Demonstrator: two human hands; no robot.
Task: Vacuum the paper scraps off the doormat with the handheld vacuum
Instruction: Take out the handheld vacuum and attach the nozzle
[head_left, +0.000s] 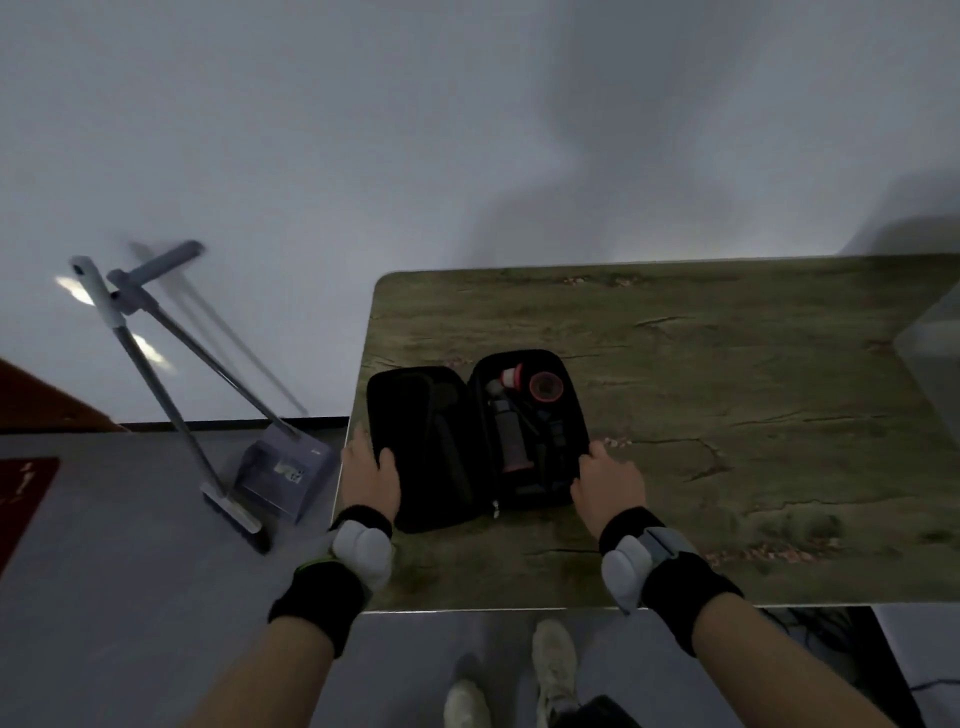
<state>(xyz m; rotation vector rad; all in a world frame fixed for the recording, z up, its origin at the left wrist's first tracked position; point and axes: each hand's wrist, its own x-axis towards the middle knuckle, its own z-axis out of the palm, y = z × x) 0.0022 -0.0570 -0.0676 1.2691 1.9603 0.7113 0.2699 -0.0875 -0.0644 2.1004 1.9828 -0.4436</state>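
Note:
A black zip case (431, 452) lies open flat on a green-brown table (727, 389). Its right half holds the handheld vacuum (511, 434), grey with red parts, and a round red-rimmed attachment (546, 387). The left half looks dark, and I cannot tell what it holds. My left hand (370, 475) grips the case's left edge, thumb on top. My right hand (608, 480) holds the near right corner of the case. A red mat edge (23, 493) shows at the far left on the floor; no paper scraps are visible on it.
A broom (156, 395) and a dustpan (283, 470) lean against the white wall left of the table. The grey floor lies below and to the left. My shoes (553, 665) stand under the table's near edge. Cables lie at the lower right.

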